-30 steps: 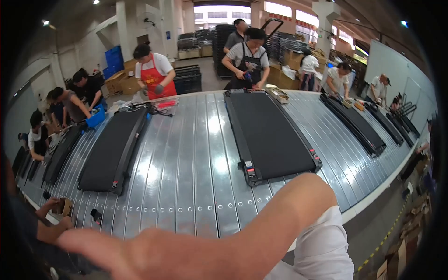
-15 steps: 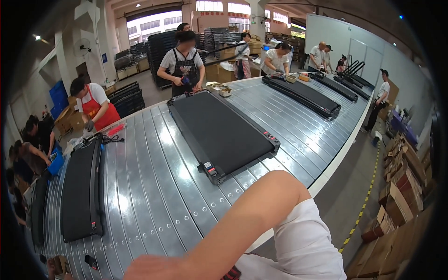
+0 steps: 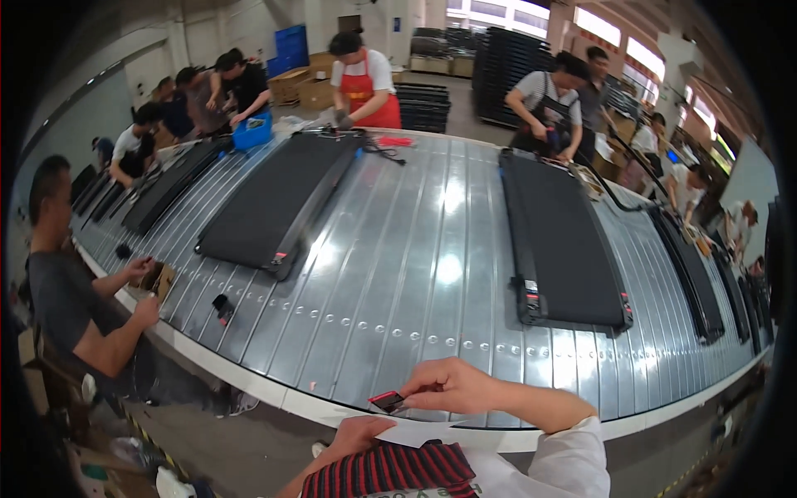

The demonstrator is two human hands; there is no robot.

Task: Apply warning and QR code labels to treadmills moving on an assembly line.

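My right hand (image 3: 455,385) reaches left over the near edge of the silver slatted conveyor (image 3: 415,274) and pinches a small red and black piece (image 3: 388,402) between its fingertips. Just below it, my left hand (image 3: 359,433) holds the edge of a white sheet (image 3: 425,433). The sheet lies over a red and black striped cloth (image 3: 390,469) at the bottom of the view. The nearest black flat treadmill (image 3: 564,241) lies on the conveyor beyond my right hand.
A second black treadmill (image 3: 278,199) lies to the left, more run along both ends. A small black part (image 3: 222,307) sits near the edge. A seated person (image 3: 70,295) at the left handles a small cardboard box (image 3: 158,280). Several people in aprons work on the far side.
The view has swung back to the left. My arm, raised across the lower view before, has come down, and both hands now meet at the conveyor's near edge with the small piece and sheet.
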